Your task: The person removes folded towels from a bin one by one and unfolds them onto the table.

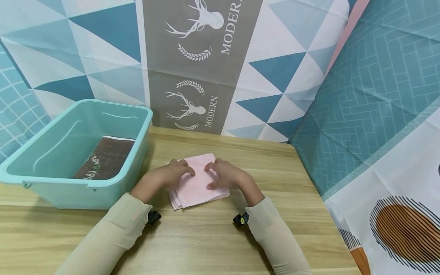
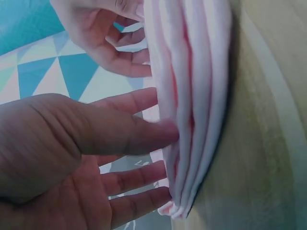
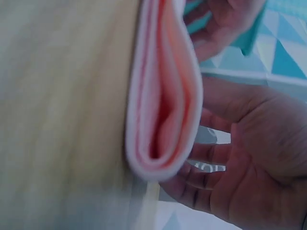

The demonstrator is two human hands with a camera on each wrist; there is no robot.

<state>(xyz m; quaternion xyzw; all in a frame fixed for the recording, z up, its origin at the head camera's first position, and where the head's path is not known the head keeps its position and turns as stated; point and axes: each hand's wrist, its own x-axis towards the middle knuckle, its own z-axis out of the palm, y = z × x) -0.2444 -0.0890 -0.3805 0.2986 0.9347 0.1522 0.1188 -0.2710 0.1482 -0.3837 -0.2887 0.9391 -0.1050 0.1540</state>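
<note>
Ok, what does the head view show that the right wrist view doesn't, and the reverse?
Head only: the brown item with lettering lying in the teal bin, and the beige sleeves.

Right wrist only: the rounded fold at the end of the pink towel, with a hollow between its layers.

Both: the towel, the left hand, the right hand and the wood-grain tabletop.

Beige sleeves [image 1: 106,233] end beside black wrist devices [image 1: 154,217], probably cameras.
</note>
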